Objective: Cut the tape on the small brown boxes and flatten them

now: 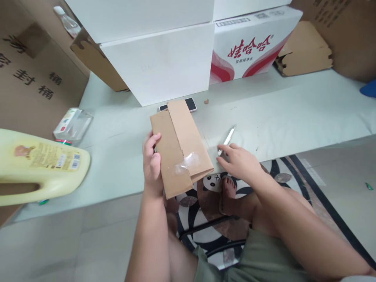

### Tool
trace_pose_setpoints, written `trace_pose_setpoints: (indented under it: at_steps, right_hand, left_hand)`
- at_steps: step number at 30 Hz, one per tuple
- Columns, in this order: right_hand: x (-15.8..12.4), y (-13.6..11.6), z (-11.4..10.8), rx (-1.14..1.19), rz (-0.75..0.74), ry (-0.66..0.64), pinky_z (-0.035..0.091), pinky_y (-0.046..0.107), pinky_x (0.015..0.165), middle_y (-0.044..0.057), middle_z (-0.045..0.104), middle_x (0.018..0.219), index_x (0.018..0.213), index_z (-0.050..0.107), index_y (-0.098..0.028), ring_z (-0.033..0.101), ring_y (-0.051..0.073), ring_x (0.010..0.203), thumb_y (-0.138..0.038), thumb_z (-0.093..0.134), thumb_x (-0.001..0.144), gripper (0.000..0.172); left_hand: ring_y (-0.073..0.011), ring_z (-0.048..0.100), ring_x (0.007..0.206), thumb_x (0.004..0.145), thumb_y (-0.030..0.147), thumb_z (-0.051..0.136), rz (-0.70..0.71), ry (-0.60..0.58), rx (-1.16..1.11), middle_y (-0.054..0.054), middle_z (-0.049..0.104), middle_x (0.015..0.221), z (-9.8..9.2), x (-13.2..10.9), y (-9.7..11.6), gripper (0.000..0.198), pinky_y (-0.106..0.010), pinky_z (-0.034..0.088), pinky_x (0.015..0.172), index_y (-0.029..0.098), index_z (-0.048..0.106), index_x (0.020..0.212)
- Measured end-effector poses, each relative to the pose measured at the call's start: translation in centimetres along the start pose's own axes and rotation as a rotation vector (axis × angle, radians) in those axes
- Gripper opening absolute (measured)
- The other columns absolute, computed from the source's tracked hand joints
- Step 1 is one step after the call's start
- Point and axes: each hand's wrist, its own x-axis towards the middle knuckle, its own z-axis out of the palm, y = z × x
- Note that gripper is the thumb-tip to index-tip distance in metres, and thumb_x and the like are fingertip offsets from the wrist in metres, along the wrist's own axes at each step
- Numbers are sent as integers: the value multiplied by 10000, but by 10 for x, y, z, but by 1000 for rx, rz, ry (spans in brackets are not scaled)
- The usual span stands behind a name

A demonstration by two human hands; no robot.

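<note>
My left hand (152, 158) grips a small brown cardboard box (179, 145) by its left side, with the thumb and fingertips showing along that edge. Clear tape (188, 162) is stuck across the seam of its top flaps near the close end, and a gap shows at the close right corner. My right hand (239, 160) is at the near end of a slim silver utility knife (227, 140), thumb and index finger on either side of that end. The knife lies slanted on the table, its tip pointing away to the right of the box.
Behind the box lies a phone (191, 104), partly covered. White cartons (173, 62) stand along the back of the table (293, 109). A yellow jug (44, 164) and a clear plastic bottle (78, 125) lie at left. An open brown carton (307, 51) sits at back right.
</note>
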Motion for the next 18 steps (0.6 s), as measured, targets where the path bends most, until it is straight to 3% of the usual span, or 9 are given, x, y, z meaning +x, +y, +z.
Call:
trace_pose_setpoints:
  at_steps: [3,9,12,15,18]
  right_hand:
    - [-1,0,3,61,-56,69,352,304,577,90,691,958,1057,700,-207,581,182,683,-412,509,938,305]
    - [-2,-4,-1,262,-78,305,313,284,563,-16,562,704,901,563,-227,428,129,526,-340,581,858,123]
    - [-5,-7,-5,404,-73,364,313,277,538,-57,503,580,943,590,-227,417,128,485,-346,553,898,132]
    - [-9,-10,-8,582,-109,402,342,266,510,-55,552,617,1069,669,-220,407,105,464,-362,530,952,230]
    - [-13,-10,-8,779,-154,459,402,260,519,-33,600,683,1089,706,-225,489,105,517,-397,519,1004,268]
  left_hand:
    - [-294,433,1483,1012,551,408,-2,29,70,-79,503,1540,-3,2,-1,478,-476,372,1231,309,559,1396]
    - [-310,425,1497,1008,586,413,64,90,192,-125,525,1514,-6,3,4,548,-469,361,1234,238,585,1395]
    - [-325,442,1486,1010,606,391,204,80,231,-135,510,1537,-3,3,5,597,-501,350,1243,221,592,1420]
    - [-338,456,1477,998,563,466,372,73,246,-115,574,1498,3,4,7,548,-550,297,1274,239,621,1412]
    - [-319,499,1456,1021,428,479,452,48,258,-80,667,1410,13,5,14,402,-569,266,1291,261,690,1319]
